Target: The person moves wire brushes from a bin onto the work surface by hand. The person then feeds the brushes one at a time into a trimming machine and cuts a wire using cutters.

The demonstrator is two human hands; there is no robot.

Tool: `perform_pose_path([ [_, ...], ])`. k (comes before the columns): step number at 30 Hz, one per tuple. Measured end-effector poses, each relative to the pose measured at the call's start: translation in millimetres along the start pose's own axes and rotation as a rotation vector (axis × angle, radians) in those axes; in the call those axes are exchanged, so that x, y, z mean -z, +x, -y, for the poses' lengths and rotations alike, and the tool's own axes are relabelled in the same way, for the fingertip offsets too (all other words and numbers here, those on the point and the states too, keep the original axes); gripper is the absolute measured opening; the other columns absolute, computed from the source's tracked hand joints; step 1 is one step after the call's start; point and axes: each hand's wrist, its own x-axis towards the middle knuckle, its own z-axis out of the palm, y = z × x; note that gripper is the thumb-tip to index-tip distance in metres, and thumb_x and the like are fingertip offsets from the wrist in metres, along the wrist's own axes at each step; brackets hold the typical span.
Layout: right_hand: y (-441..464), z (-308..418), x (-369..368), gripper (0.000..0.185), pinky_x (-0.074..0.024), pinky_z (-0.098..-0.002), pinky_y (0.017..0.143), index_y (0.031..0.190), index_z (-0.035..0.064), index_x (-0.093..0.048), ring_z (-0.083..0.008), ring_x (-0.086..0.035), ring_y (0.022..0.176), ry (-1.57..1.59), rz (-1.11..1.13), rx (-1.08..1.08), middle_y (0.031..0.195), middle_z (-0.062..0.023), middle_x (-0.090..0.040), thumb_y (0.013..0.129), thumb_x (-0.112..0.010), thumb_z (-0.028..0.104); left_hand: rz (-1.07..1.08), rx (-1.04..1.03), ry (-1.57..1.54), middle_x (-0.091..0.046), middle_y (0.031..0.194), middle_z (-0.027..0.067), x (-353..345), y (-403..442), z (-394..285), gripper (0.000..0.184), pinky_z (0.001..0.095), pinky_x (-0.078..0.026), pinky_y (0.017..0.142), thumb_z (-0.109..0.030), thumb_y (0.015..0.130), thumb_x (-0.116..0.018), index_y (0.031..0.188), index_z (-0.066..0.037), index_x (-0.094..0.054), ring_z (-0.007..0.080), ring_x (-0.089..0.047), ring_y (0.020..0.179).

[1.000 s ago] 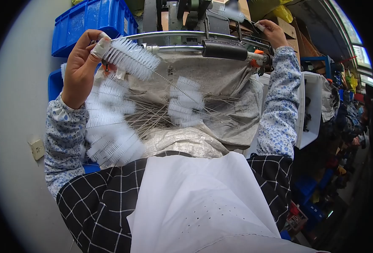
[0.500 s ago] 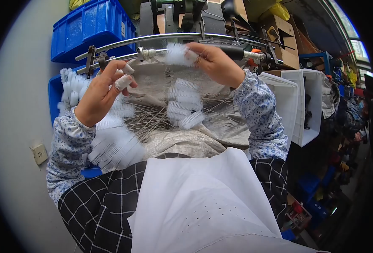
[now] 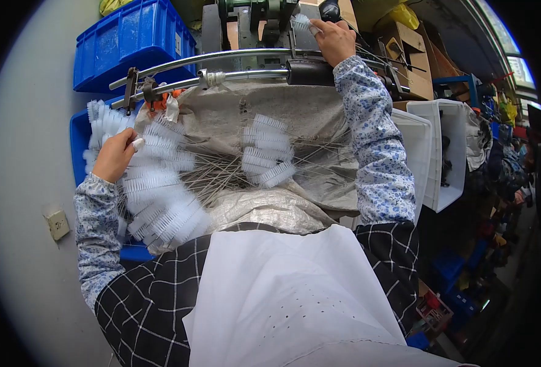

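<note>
My right hand (image 3: pixel 336 43) is closed on a white bristle brush (image 3: pixel 301 23), reaching past the metal rails up to the machine. Down at the left, my left hand (image 3: pixel 116 154) has its fingers curled together against a heap of white bristle brushes (image 3: pixel 163 189); what they grip, if anything, is hidden. White tape covers a fingertip on it. A smaller cluster of bristle brushes (image 3: pixel 268 150) lies in the middle on a grey woven sheet (image 3: pixel 270 211). Thin wire stems (image 3: pixel 218 174) cross between the two groups.
Two metal rails (image 3: pixel 240 75) with a black sleeve (image 3: pixel 310 72) run across in front of a green machine (image 3: pixel 264 18). A blue crate (image 3: pixel 133 46) stands at the upper left, white bins (image 3: pixel 438 156) at the right, and a cardboard box (image 3: pixel 414 61) behind.
My right hand has moved up past the rails to the machine with the bristle brush. My left hand has dropped from near the rail to the brush heap, its fingers curling in.
</note>
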Motion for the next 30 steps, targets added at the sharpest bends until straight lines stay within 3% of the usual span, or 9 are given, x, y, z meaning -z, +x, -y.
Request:
perform_pose_path([
  [3,1,0,3,0.026,-0.0324,-0.0343,0.079,0.105,0.0252,-0.056,-0.017,-0.049,0.085,0.062,0.062,-0.042,0.084,0.0014,-0.059,0.081,-0.047,0.024,-0.083,-0.016,-0.124,-0.055,0.071,0.0126,3,2,-3,0.012,0.0272,-0.04,0.058,-0.01,0.08,-0.049,0.086,0.001,-0.048,0.0188,-0.052,0.063],
  [8,2,2,5,0.026,-0.031,-0.0356,0.081,0.106,0.0267,-0.055,-0.0177,-0.048,0.09,0.087,0.147,-0.088,0.083,0.0016,-0.058,0.081,-0.048,0.021,-0.526,-0.242,-0.203,-0.055,0.077,0.0072,28,-1,-20,0.011,0.0222,-0.039,0.06,-0.009,0.084,-0.045,0.091,-0.001,-0.048,0.0114,-0.05,0.067],
  [12,10,0,-3,0.036,-0.0236,-0.0449,0.086,0.113,0.0324,-0.048,-0.018,-0.042,0.103,-0.054,0.145,-0.062,0.105,-0.0005,-0.053,0.084,-0.041,0.014,-0.673,-0.419,-0.265,-0.056,0.083,0.0036,52,-2,-38,0.013,0.0202,-0.04,0.067,-0.013,0.087,-0.042,0.094,-0.003,-0.048,0.0094,-0.05,0.073],
  [15,15,-4,-24,0.034,-0.024,-0.045,0.087,0.113,0.03,-0.048,-0.0183,-0.041,0.106,-0.045,0.022,0.035,0.097,0.0024,-0.054,0.083,-0.045,0.016,-0.67,-0.452,-0.295,-0.055,0.085,0.0034,57,1,-46,0.015,0.0195,-0.04,0.072,-0.016,0.088,-0.041,0.096,-0.005,-0.048,0.0086,-0.05,0.078],
  [19,15,-15,-30,0.037,-0.0209,-0.0483,0.091,0.119,0.029,-0.041,-0.0206,-0.035,0.112,-0.122,0.1,0.087,0.111,-0.0011,-0.047,0.083,-0.046,0.023,-0.603,-0.485,-0.358,-0.055,0.087,0.0035,57,6,-57,0.015,0.0196,-0.04,0.073,-0.017,0.088,-0.042,0.096,-0.006,-0.048,0.0089,-0.05,0.082],
  [22,-1,-20,-19,0.039,-0.0187,-0.0539,0.09,0.121,0.0251,-0.039,-0.0234,-0.03,0.116,-0.1,-0.072,-0.007,0.119,-0.0037,-0.042,0.083,-0.046,0.03,-0.621,-0.502,-0.329,-0.055,0.087,0.0035,54,7,-60,0.014,0.0199,-0.04,0.073,-0.017,0.088,-0.042,0.095,-0.007,-0.048,0.0095,-0.051,0.082],
  [23,-6,-21,-6,0.044,-0.0201,-0.0552,0.088,0.119,0.0196,-0.041,-0.025,-0.025,0.117,-0.109,0.021,-0.129,0.122,-0.0035,-0.038,0.079,-0.05,0.036,-0.635,-0.51,-0.317,-0.055,0.087,0.0035,54,6,-60,0.014,0.0201,-0.041,0.073,-0.017,0.088,-0.042,0.095,-0.007,-0.048,0.0095,-0.051,0.082],
  [25,-15,-26,5,0.042,-0.024,-0.0519,0.087,0.117,0.017,-0.045,-0.0227,-0.032,0.114,-0.141,0.04,-0.241,0.12,-0.0036,-0.042,0.078,-0.05,0.033,-0.641,-0.509,-0.319,-0.055,0.087,0.0036,53,6,-60,0.014,0.0203,-0.041,0.073,-0.016,0.088,-0.042,0.095,-0.007,-0.048,0.0095,-0.05,0.081],
  [30,-16,-24,-7,0.037,-0.0354,-0.0427,0.082,0.11,0.0139,-0.053,-0.0228,-0.048,0.098,0.136,-0.037,-0.222,0.103,-0.0051,-0.054,0.075,-0.054,0.028,-0.619,-0.497,-0.36,-0.056,0.087,0.0037,56,5,-62,0.013,0.0206,-0.041,0.072,-0.016,0.088,-0.042,0.095,-0.007,-0.048,0.0089,-0.05,0.079],
])
